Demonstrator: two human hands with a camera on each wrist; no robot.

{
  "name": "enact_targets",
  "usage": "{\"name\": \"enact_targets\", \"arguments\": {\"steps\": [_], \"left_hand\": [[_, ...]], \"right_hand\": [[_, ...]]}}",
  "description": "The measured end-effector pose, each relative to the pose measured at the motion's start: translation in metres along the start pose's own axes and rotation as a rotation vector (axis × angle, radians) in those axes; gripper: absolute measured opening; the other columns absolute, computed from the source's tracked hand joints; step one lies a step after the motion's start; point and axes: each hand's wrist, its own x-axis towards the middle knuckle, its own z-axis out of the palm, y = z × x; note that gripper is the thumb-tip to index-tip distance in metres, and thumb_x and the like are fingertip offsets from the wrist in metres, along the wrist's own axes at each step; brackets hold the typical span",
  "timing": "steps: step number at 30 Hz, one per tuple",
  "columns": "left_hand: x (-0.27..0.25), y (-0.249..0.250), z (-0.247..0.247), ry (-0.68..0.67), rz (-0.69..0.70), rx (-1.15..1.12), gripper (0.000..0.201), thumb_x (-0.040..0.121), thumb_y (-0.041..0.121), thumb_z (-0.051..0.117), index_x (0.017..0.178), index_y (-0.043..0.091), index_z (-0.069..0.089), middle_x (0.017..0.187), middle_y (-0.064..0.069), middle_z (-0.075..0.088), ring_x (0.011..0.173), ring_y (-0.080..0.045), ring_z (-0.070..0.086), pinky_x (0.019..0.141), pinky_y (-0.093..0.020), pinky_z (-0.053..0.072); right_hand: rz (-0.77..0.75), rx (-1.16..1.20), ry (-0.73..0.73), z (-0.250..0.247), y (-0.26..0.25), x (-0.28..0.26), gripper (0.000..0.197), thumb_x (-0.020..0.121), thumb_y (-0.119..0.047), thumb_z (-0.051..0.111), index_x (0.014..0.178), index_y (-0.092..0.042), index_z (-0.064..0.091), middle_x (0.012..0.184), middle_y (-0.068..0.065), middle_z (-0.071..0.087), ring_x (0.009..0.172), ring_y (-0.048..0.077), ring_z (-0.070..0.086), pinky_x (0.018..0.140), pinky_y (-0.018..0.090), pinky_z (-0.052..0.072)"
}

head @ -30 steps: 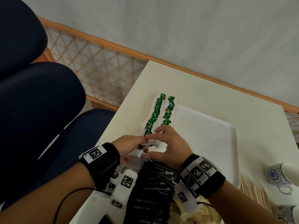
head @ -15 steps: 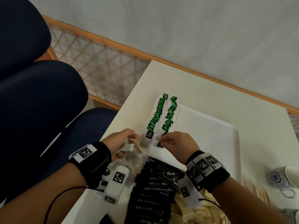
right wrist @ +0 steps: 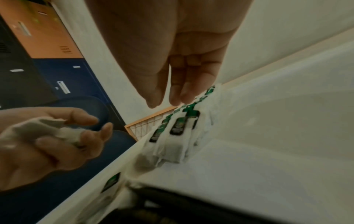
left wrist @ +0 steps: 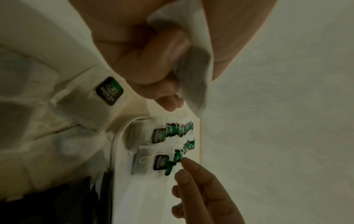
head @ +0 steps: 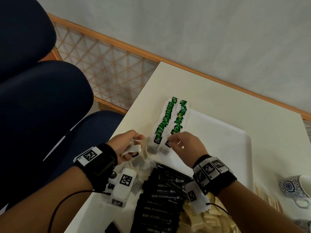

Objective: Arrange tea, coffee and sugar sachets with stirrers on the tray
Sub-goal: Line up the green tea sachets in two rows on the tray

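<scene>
Two rows of green-tagged tea bags (head: 171, 120) lie along the left edge of the white tray (head: 222, 142). My right hand (head: 174, 142) hovers at the near end of the right row (right wrist: 179, 128), fingers (right wrist: 177, 97) straight and touching the tags, holding nothing. My left hand (head: 134, 145) is just left of the tray, fingers curled round a few white tea bags (left wrist: 193, 71), also seen in the right wrist view (right wrist: 47, 128). Black coffee sachets (head: 161, 199) lie near me, beige sugar sachets (head: 203, 221) beside them, wooden stirrers (head: 272, 200) to the right.
A loose tea bag with its tag (left wrist: 109, 91) lies in the pile near the tray corner. Patterned cups (head: 296, 185) stand at the right edge. Dark blue chairs (head: 42, 106) crowd the table's left side, with a lattice rail (head: 109, 64) behind.
The hands, together a second ago, have parted: the right went to the near end of the right row and straightened its fingers; the left drew back left with its tea bags.
</scene>
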Motion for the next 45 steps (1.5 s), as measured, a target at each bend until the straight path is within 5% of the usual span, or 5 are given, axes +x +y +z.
{"name": "enact_targets", "arguments": {"steps": [10,17,27,32,45], "left_hand": [[-0.001,0.001,0.004,-0.015,-0.005,0.028,0.021,0.09,0.015,0.045,0.096,0.012,0.065,0.074,-0.004,0.056,0.051,-0.015,0.041,0.038,-0.017,0.024],[0.002,-0.001,0.01,-0.047,0.031,-0.023,0.029,0.088,-0.002,0.036,0.096,0.009,0.061,0.085,-0.009,0.051,0.059,-0.016,0.044,0.046,-0.023,0.034],[0.005,-0.003,0.015,-0.122,0.051,-0.102,0.027,0.089,-0.013,0.044,0.111,-0.003,0.056,0.092,-0.017,0.059,0.073,-0.021,0.059,0.052,-0.026,0.054],[0.002,-0.003,0.02,-0.146,0.041,-0.117,0.027,0.089,-0.008,0.047,0.112,0.0,0.057,0.09,-0.017,0.06,0.071,-0.02,0.062,0.054,-0.029,0.058],[-0.005,-0.009,0.019,-0.221,0.086,0.074,0.047,0.067,0.015,0.069,0.112,0.003,0.066,0.073,-0.004,0.064,0.055,-0.013,0.052,0.039,-0.018,0.034]], "right_hand": [[-0.086,-0.17,-0.45,0.017,-0.01,-0.008,0.032,0.099,-0.027,0.043,0.123,-0.021,0.064,0.129,-0.004,0.059,0.117,0.012,0.052,0.099,0.02,0.034],[-0.026,-0.216,-0.39,0.014,-0.003,0.001,0.035,0.099,-0.034,0.042,0.116,-0.018,0.067,0.117,0.004,0.064,0.106,0.02,0.056,0.094,0.033,0.043],[-0.324,0.149,-0.07,0.016,-0.02,-0.005,0.046,0.074,-0.021,0.074,0.118,-0.03,0.059,0.113,-0.008,0.054,0.089,0.002,0.053,0.074,0.012,0.043],[-0.435,0.14,0.007,0.018,-0.028,-0.004,0.014,0.081,-0.028,0.073,0.095,-0.029,0.073,0.099,-0.012,0.061,0.09,0.0,0.054,0.071,0.007,0.038],[0.068,0.716,-0.019,0.008,-0.033,-0.001,0.021,0.089,-0.005,0.06,0.091,-0.024,0.068,0.074,0.004,0.068,0.065,0.013,0.057,0.058,0.02,0.048]]}}
